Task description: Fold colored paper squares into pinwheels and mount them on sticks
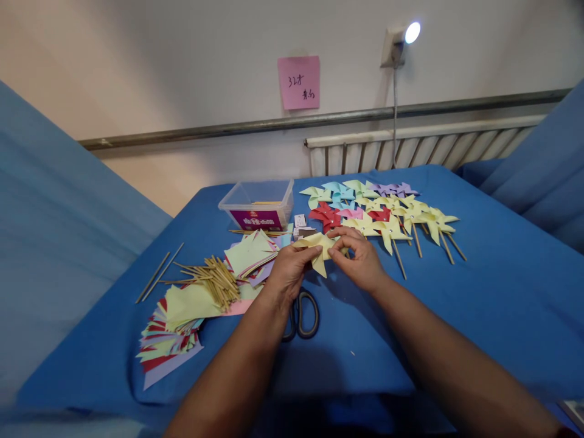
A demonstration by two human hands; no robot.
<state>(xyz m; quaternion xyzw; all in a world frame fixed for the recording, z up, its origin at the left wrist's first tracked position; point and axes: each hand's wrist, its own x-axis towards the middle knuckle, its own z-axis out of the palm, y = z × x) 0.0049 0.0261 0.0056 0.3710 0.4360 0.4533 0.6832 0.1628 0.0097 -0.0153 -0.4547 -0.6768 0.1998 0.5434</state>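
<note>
A pale yellow paper pinwheel (pixel 321 248) is held up between both hands over the middle of the table. My left hand (pixel 292 267) grips its left side, thumb on the front. With thumb and fingers closed, my right hand (pixel 358 258) pinches its right edge; whether a stick is attached behind is hidden. Below the hands lie black-handled scissors (pixel 308 313), their blades out of sight under the left arm. Finished pinwheels (pixel 390 230) on sticks, in yellow, red, blue, green and purple, lie beyond the right hand. Small boxes (pixel 301 226) stand just behind the held pinwheel.
To the left are a fanned stack of coloured paper (pixel 171 340), a pile of wooden sticks (pixel 216 281) and more paper squares (pixel 250 250). A clear plastic box (pixel 258 207) stands at the back, with sticks inside. Blue cloth (pixel 493 316) covers the table; a radiator (pixel 424 146) is behind.
</note>
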